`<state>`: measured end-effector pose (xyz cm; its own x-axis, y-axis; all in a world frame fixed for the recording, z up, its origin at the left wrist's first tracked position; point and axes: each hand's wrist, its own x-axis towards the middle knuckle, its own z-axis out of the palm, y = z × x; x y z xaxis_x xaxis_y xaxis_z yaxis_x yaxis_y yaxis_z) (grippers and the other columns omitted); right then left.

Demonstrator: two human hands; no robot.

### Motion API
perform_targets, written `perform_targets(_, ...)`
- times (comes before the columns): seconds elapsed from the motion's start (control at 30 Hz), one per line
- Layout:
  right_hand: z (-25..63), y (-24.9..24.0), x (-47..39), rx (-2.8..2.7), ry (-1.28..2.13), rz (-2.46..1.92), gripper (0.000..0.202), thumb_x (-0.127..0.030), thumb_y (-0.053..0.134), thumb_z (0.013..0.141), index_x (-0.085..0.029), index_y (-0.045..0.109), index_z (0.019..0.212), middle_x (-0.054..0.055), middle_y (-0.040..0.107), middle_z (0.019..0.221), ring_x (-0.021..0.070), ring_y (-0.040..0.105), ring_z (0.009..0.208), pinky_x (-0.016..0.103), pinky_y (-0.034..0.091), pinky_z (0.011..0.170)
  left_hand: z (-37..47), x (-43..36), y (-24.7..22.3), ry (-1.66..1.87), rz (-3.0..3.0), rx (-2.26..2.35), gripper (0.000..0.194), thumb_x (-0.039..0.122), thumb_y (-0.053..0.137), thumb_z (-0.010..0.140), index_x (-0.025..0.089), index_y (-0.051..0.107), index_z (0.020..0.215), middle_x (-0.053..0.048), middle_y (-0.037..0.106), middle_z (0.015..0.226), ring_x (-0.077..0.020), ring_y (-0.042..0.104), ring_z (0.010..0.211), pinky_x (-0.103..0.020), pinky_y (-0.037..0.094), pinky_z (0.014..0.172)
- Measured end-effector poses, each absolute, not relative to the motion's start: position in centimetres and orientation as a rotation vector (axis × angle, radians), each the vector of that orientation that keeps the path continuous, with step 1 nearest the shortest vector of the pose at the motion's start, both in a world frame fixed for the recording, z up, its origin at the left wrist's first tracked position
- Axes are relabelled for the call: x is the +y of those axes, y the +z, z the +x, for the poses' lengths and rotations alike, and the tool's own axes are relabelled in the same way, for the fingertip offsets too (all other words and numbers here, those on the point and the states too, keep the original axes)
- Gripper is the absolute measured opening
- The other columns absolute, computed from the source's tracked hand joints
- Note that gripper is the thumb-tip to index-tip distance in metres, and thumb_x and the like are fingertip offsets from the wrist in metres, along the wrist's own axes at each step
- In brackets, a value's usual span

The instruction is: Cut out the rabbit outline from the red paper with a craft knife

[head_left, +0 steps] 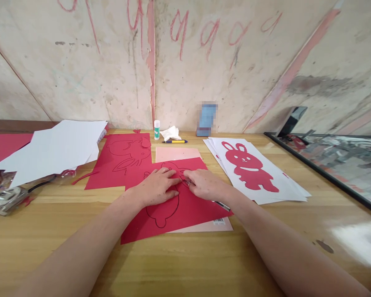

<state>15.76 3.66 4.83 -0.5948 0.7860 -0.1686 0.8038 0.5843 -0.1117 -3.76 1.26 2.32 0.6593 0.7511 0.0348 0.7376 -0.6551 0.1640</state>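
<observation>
Fingers spread, my left hand (160, 185) lies flat on a sheet of red paper (198, 210) and presses it down. The sheet carries a black-outlined animal figure, partly covered by my hands. Pinched in my right hand (205, 184) is a slim silver craft knife (223, 205), its tip low over the red paper just right of my left fingers. Its rear end sticks out beneath my wrist; its middle is hidden. Under the red sheet lies a pale pink board (177, 153). A second red sheet (111, 175) with a drawn rabbit lies to the left.
A red rabbit cut-out (255, 179) lies on white sheets (293, 194) at right, beside a black-edged glass panel (327, 181). At the back stand a glue stick (156, 131), a tissue (171, 133), a pen (175, 142) and a blue object (206, 119). White paper (58, 144) and a tape measure (8, 201) lie left.
</observation>
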Motion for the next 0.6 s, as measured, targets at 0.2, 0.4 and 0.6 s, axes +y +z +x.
perform_targets(0.2,15.65,5.03,3.46,2.706,-0.252,1.347,0.014,-0.020,0.040,0.084,-0.019,0.054,0.085,0.005,0.063,0.078,0.0151,0.052,0.064,0.026,0.023,0.052,-3.67,1.19,2.30,0.143,2.767,1.238,0.042,0.042,0.044,0.091,0.025,0.051,0.128,-0.008,0.048,0.131,-0.0278,0.043,0.115,-0.045,0.037,0.095)
perform_targets(0.4,15.53,5.33,3.28,2.688,-0.239,1.353,0.012,-0.019,0.042,0.083,-0.019,0.054,0.082,0.005,0.063,0.077,0.0148,0.052,0.063,0.026,0.023,0.051,-3.67,1.20,2.36,0.143,2.769,1.233,0.042,0.042,0.044,0.091,0.024,0.051,0.128,-0.008,0.048,0.131,-0.0274,0.043,0.115,-0.045,0.037,0.096)
perform_targets(0.6,15.55,5.30,3.28,2.685,-0.235,1.349,0.010,-0.018,0.043,0.081,-0.019,0.053,0.081,0.004,0.062,0.075,0.0141,0.050,0.061,0.026,0.022,0.050,-3.74,1.17,2.24,0.140,2.757,1.244,0.042,0.042,0.045,0.091,0.026,0.051,0.129,-0.007,0.047,0.133,-0.0274,0.042,0.118,-0.045,0.036,0.097)
